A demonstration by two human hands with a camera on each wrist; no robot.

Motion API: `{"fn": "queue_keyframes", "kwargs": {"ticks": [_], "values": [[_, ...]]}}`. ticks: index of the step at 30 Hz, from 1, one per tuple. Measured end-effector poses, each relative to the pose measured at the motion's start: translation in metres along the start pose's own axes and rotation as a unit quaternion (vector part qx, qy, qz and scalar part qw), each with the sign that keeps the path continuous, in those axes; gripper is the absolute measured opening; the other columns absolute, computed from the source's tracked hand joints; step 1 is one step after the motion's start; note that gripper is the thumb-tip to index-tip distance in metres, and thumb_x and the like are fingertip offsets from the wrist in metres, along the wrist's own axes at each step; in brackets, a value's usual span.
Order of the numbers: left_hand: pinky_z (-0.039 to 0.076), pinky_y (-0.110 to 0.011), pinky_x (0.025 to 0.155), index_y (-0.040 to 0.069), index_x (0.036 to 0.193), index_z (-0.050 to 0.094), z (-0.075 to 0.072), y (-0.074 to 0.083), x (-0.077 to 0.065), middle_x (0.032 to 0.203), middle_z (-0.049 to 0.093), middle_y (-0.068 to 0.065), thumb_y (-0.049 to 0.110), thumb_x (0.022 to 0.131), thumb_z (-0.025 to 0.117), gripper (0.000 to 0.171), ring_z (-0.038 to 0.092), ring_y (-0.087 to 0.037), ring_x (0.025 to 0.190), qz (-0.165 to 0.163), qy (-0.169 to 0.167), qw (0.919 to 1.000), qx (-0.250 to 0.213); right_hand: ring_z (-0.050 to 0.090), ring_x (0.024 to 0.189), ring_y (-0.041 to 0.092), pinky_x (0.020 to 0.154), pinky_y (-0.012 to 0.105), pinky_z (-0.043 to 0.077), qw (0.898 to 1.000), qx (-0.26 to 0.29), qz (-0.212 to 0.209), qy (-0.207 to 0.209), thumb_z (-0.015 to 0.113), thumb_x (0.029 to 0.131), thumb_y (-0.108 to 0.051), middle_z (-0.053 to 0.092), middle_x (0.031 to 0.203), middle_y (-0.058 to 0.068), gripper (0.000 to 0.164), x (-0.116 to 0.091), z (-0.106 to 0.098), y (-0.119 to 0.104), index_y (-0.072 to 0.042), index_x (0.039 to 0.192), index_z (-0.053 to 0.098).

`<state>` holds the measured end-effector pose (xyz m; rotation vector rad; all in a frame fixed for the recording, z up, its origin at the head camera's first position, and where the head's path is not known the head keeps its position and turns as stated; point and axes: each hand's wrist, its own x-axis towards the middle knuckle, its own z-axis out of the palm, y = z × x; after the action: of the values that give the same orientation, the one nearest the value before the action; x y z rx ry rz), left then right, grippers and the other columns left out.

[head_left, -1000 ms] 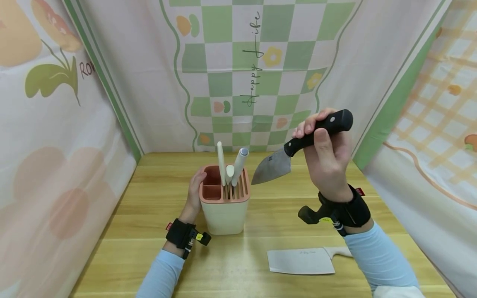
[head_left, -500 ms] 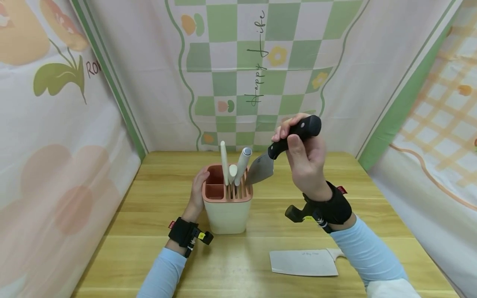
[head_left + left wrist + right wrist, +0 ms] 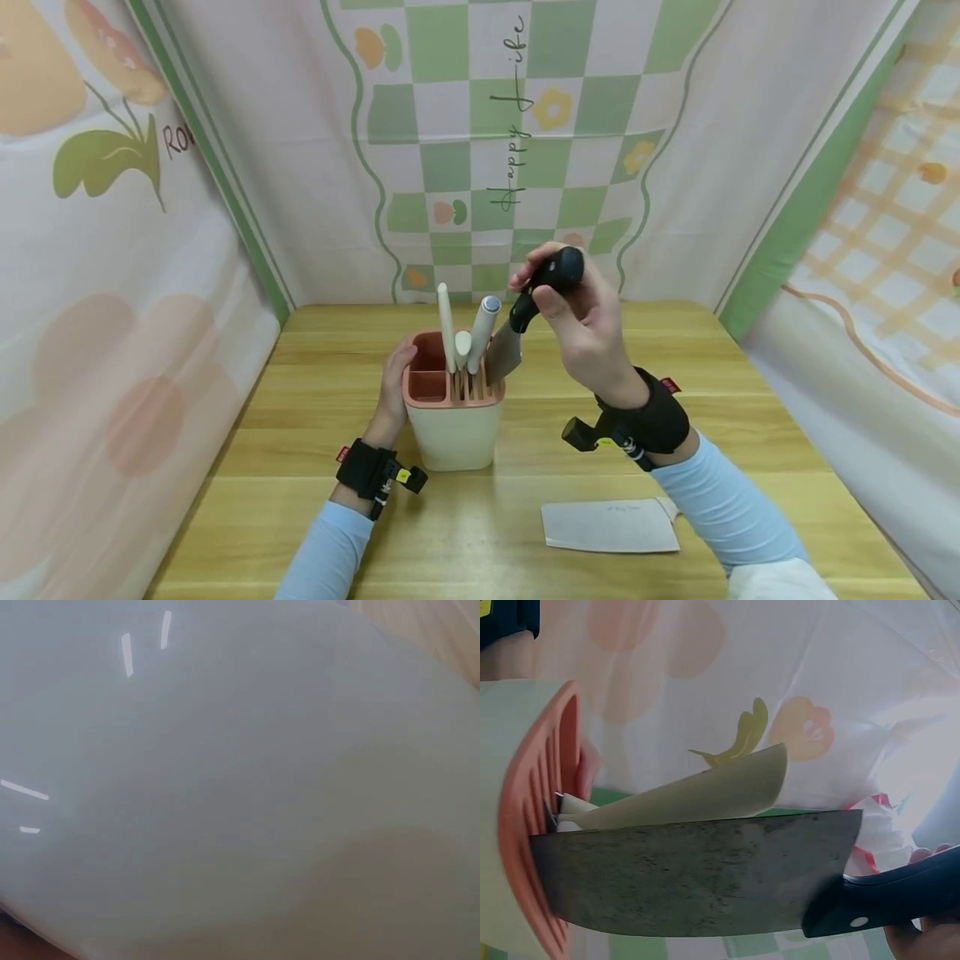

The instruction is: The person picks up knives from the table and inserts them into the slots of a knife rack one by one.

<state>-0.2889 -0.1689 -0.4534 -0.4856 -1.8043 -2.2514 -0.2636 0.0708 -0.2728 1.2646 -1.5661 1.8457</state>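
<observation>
My right hand point(image 3: 588, 333) grips the black handle of a broad-bladed kitchen knife point(image 3: 504, 357), held at a slant. In the right wrist view, the knife's dark, stained blade point(image 3: 697, 877) has its tip end right at the slots of the knife block point(image 3: 525, 772); most of the blade is outside. The cream knife block point(image 3: 454, 437) has a salmon-coloured top with slots on the right and two square compartments on the left. Along its left side, my left hand point(image 3: 393, 383) holds it, fingertips at the rim. Its glossy wall point(image 3: 225, 750) fills the left wrist view.
Three pale handles, one a silver-capped handle point(image 3: 483, 329), stick up from the block beside the blade. A cleaver point(image 3: 609, 527) lies on the wooden table point(image 3: 315, 533) at front right, its handle partly behind my right forearm. Printed cloth point(image 3: 315, 167) hangs around the table.
My right hand has carried the knife leftward to the block, tilting the blade more steeply downward, until its tip end reaches the slots. My left hand and the block stay put.
</observation>
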Motion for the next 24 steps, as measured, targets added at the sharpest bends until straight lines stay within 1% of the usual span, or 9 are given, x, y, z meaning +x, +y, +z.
{"fn": "queue_keyframes", "kwargs": {"ticks": [4,7,12,16,19,21,24], "values": [[0.051,-0.024,0.086,-0.007,0.130,0.050,-0.001,0.000,-0.001,0.117,0.057,-0.015,0.029,0.102,0.033,0.049,0.056,-0.018,0.104,0.003,-0.003,1.0000,0.006,0.063,0.104,0.026,0.096,0.035,0.053,0.999,-0.032,0.024,-0.016,0.064,0.095,-0.023,0.061,0.110,0.019,0.045,-0.006,0.000,0.004,0.013,0.119,0.053],[0.051,-0.025,0.087,-0.006,0.131,0.050,-0.001,0.000,-0.001,0.118,0.057,-0.016,0.030,0.102,0.033,0.049,0.056,-0.018,0.106,0.001,-0.007,1.0000,0.005,0.060,0.108,0.026,0.095,0.032,0.053,0.998,-0.052,0.028,-0.022,0.064,0.096,-0.021,0.058,0.116,0.018,0.041,-0.010,-0.001,0.008,0.012,0.119,0.053],[0.051,-0.025,0.086,-0.004,0.130,0.051,-0.001,0.000,-0.002,0.117,0.057,-0.015,0.031,0.102,0.033,0.049,0.055,-0.019,0.105,-0.004,-0.007,1.0000,0.005,0.055,0.108,0.026,0.091,0.026,0.052,0.997,-0.062,0.033,-0.027,0.065,0.095,-0.016,0.052,0.123,0.015,0.038,-0.015,-0.003,0.015,0.011,0.120,0.056],[0.051,-0.025,0.086,-0.005,0.131,0.049,-0.002,0.001,-0.002,0.118,0.055,-0.016,0.031,0.102,0.032,0.050,0.054,-0.020,0.106,-0.008,-0.008,0.9999,0.008,0.055,0.107,0.027,0.086,0.023,0.052,0.996,-0.069,0.048,-0.030,0.066,0.092,-0.004,0.053,0.125,0.015,0.034,-0.021,-0.003,0.020,0.007,0.123,0.058],[0.051,-0.025,0.087,-0.005,0.132,0.048,-0.002,0.001,-0.002,0.120,0.055,-0.017,0.032,0.102,0.032,0.051,0.053,-0.020,0.107,-0.013,-0.010,0.9998,0.010,0.056,0.104,0.028,0.085,0.022,0.052,0.995,-0.080,0.059,-0.029,0.066,0.089,0.007,0.054,0.125,0.016,0.037,-0.026,-0.002,0.024,0.004,0.125,0.058],[0.051,-0.025,0.087,-0.004,0.132,0.048,-0.002,0.001,-0.002,0.120,0.055,-0.017,0.034,0.102,0.032,0.051,0.053,-0.020,0.107,-0.016,-0.012,0.9997,0.012,0.057,0.103,0.029,0.086,0.022,0.053,0.994,-0.086,0.063,-0.029,0.066,0.086,0.012,0.054,0.125,0.016,0.040,-0.029,-0.001,0.027,0.004,0.125,0.058],[0.051,-0.026,0.087,-0.004,0.131,0.048,-0.002,0.000,-0.002,0.120,0.055,-0.016,0.034,0.102,0.032,0.051,0.053,-0.021,0.108,-0.015,-0.013,0.9997,0.011,0.059,0.107,0.029,0.092,0.026,0.054,0.993,-0.091,0.066,-0.032,0.066,0.084,0.016,0.055,0.124,0.015,0.043,-0.032,0.001,0.031,0.005,0.124,0.058]]}}
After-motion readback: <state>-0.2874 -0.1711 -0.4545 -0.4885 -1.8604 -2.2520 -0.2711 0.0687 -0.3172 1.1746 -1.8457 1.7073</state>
